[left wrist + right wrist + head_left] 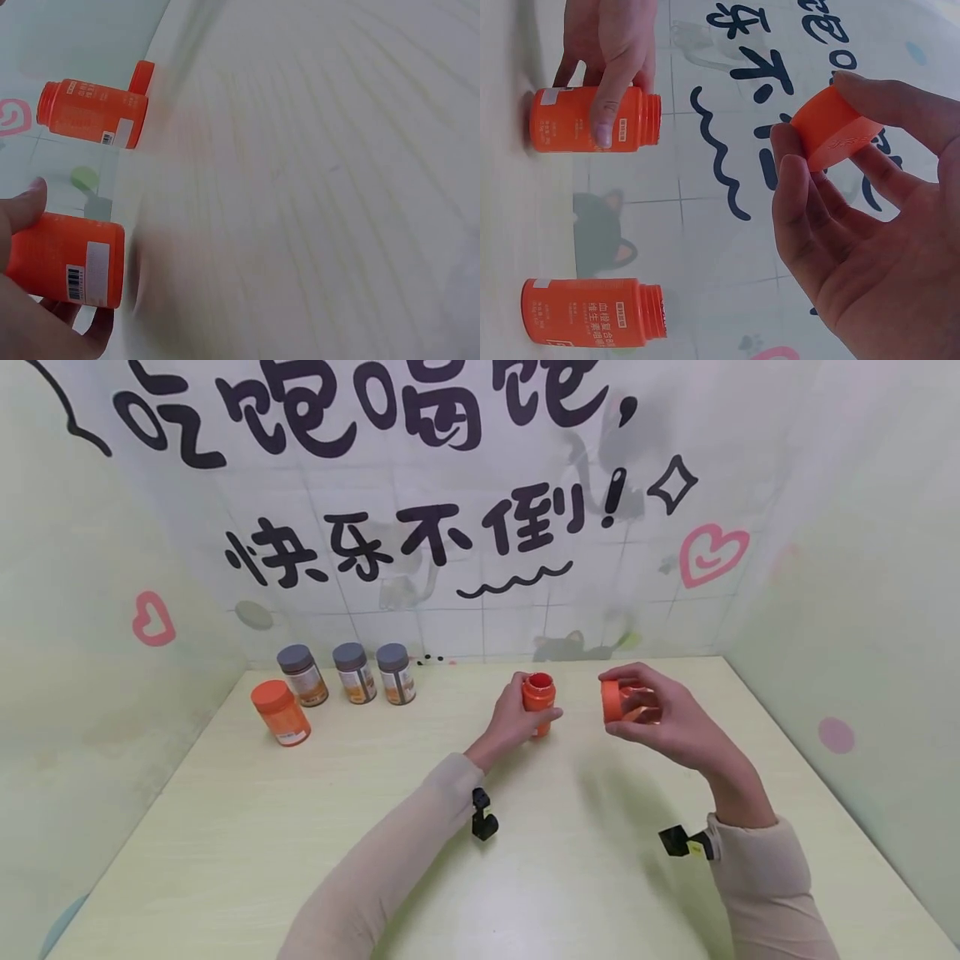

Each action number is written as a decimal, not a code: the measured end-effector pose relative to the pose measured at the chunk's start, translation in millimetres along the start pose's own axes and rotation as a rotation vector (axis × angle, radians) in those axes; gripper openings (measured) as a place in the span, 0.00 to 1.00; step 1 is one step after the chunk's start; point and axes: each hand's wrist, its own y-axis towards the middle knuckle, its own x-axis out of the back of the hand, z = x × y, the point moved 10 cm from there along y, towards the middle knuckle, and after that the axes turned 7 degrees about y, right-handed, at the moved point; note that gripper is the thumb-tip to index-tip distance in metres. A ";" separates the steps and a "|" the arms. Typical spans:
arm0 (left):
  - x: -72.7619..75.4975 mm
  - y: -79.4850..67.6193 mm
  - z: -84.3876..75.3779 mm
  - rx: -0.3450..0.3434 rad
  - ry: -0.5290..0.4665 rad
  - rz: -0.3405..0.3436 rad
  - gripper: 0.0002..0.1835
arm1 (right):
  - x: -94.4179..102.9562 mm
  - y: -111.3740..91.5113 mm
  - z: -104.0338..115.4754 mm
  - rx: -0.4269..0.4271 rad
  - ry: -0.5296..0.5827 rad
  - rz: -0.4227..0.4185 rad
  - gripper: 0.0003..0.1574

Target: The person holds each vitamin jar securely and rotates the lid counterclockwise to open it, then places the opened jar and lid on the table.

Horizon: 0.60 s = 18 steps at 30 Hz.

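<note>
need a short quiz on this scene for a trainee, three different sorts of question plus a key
1. Count: how many grey-lidded bottles stand on the table?
2. True or false: the orange bottle in the left hand has no lid on it.
3. Name it: what does the right hand hold?

Key
1. Three.
2. True; its open mouth shows in the head view.
3. An orange cap.
</note>
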 end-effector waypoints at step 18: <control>-4.3 3.1 4.2 0.049 0.083 -0.020 0.39 | 6.1 0.8 -5.4 0.000 -0.018 -0.085 0.33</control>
